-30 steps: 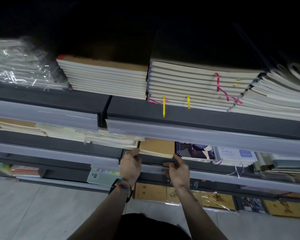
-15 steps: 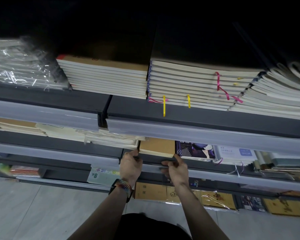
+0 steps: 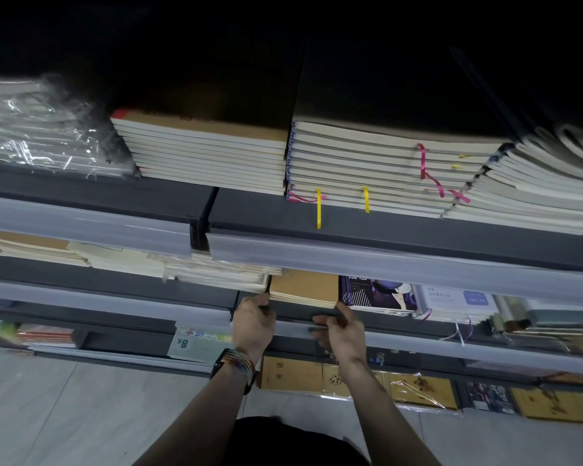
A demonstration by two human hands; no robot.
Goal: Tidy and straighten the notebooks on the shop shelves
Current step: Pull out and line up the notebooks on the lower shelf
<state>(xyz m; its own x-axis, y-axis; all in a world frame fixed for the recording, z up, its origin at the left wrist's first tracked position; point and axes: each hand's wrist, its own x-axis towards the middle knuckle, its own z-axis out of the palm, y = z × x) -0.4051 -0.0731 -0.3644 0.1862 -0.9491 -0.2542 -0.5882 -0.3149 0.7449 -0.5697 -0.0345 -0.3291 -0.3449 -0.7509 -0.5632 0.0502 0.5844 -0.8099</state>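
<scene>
Head view, looking down over tiered shop shelves. Both hands at the second shelf, framing a brown-covered notebook stack (image 3: 304, 287): left hand (image 3: 253, 326) curled at its left front corner, right hand (image 3: 342, 332) at its right front corner, fingers bent and apparently pinching the shelf lip or stack edge; exact contact hard to tell under the price rail (image 3: 401, 264). Top shelf largely done: kraft stack (image 3: 209, 153) and ribboned stack (image 3: 377, 169) squared, side by side. Still to do, by the look of it: fanned, slumping notebooks (image 3: 546, 183) at far right, loose pale stacks (image 3: 182, 267) left of the hands, and wrapped goods on the lower shelf (image 3: 357, 381).
</scene>
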